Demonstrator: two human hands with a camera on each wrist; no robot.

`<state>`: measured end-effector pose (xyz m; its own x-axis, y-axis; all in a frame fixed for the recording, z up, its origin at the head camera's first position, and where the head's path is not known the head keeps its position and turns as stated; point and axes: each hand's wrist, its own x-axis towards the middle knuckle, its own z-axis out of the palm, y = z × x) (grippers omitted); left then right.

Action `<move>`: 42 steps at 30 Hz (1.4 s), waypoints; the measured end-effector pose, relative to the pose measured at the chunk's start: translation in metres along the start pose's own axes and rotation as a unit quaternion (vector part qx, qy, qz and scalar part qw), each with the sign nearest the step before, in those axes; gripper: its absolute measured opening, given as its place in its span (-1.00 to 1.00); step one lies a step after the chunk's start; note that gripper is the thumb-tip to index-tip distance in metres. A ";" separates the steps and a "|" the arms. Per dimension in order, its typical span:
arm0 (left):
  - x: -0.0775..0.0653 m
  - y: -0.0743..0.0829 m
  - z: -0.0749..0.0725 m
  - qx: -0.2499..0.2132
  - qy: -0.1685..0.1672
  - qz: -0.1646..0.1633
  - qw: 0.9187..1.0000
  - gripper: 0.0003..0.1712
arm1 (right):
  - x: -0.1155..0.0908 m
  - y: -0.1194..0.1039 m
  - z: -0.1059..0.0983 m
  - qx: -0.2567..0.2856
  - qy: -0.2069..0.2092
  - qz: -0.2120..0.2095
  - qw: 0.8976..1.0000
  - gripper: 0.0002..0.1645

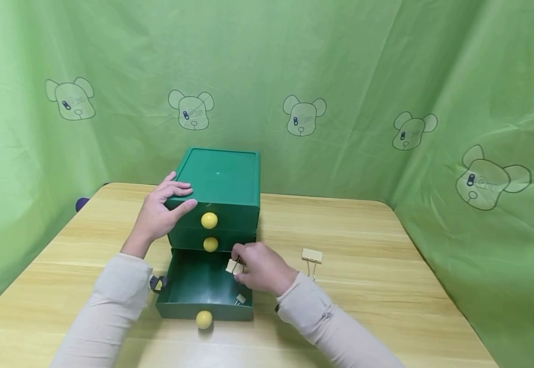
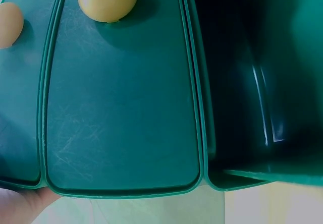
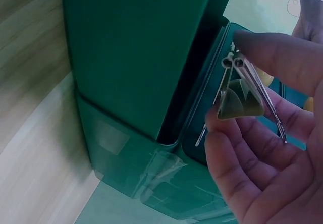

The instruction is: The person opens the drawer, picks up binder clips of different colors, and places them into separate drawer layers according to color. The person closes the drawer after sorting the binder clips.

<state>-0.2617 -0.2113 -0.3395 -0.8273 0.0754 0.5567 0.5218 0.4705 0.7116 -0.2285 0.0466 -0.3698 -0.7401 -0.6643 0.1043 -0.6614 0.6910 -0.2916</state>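
Observation:
A green drawer cabinet [image 1: 221, 176] with yellow round knobs has its bottom drawer [image 1: 198, 281] pulled out. My left hand [image 1: 158, 212] rests on the cabinet's top front left corner, fingers over the top. Over the right side of that drawer, my right hand [image 1: 264, 266] pinches a pale yellow binder clip [image 3: 239, 100] with metal handles, between thumb and fingers. Inside the drawer, near its front right corner, lies a smaller binder clip [image 1: 240, 299]. The two upper drawers are closed, and the left wrist view shows a yellow knob [image 2: 107, 1] close up.
Another pale yellow binder clip [image 1: 311, 256] lies on the wooden table [image 1: 363, 306] to the right of the cabinet. Green curtains [image 1: 248, 61] with printed bear heads enclose the table at the back and sides. A purple object [image 1: 81, 204] shows beyond the table's left edge.

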 end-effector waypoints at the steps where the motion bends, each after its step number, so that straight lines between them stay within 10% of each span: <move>1: 0.000 0.000 0.000 0.000 0.000 -0.001 1.000 -0.60 | 0.000 0.000 0.000 0.003 0.000 0.000 1.000 -0.66; 42: 0.000 -0.001 0.000 -0.004 -0.006 -0.012 1.000 -0.60 | -0.036 0.060 -0.003 0.036 0.094 0.055 0.993 -0.78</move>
<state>-0.2619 -0.2120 -0.3402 -0.8426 0.0749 0.5334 0.5026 0.4651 0.7287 -0.2418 0.1126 -0.3882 -0.8217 -0.5164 0.2411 -0.5696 0.7302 -0.3774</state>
